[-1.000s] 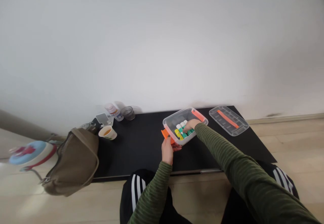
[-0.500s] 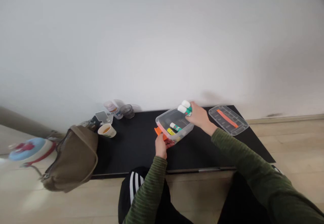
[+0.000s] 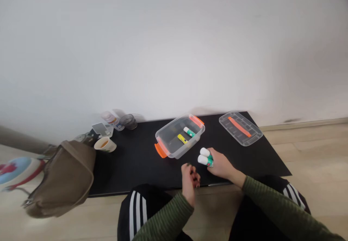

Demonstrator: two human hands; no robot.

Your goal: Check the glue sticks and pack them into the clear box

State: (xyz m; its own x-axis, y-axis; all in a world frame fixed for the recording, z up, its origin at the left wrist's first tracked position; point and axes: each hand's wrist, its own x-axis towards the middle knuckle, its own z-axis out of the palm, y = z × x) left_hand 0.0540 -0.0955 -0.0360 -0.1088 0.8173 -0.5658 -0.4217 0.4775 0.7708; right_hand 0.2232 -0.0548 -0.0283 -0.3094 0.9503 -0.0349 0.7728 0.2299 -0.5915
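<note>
Tubes (image 3: 206, 159), two of them, round, with white caps and green sides, are in the right hand (image 3: 219, 164), on the near side of the clear box (image 3: 169, 136). The hand is wrapped around both, and the white caps poke out to the left. Its back faces up, and the arm comes in from the lower right. The left hand (image 3: 190, 177) is on the near side of the box too. Its fingers curl in, but I cannot tell how tight the grip is. Both arms wear soft, ribbed green sleeves (image 3: 165, 215).

Inside the box lie one more green and white tube (image 3: 189, 131) and one yellow stick (image 3: 182, 138). The box is smooth plastic with two orange clips (image 3: 161, 150), one at each end.

Right of the box is one flat, see-through lid (image 3: 236, 134) with one orange handle (image 3: 239, 126). Left of the box are one paper cup (image 3: 109, 147), one bottle (image 3: 115, 123), one round gray glass (image 3: 128, 121) and one floppy brown bag (image 3: 65, 177).
</note>
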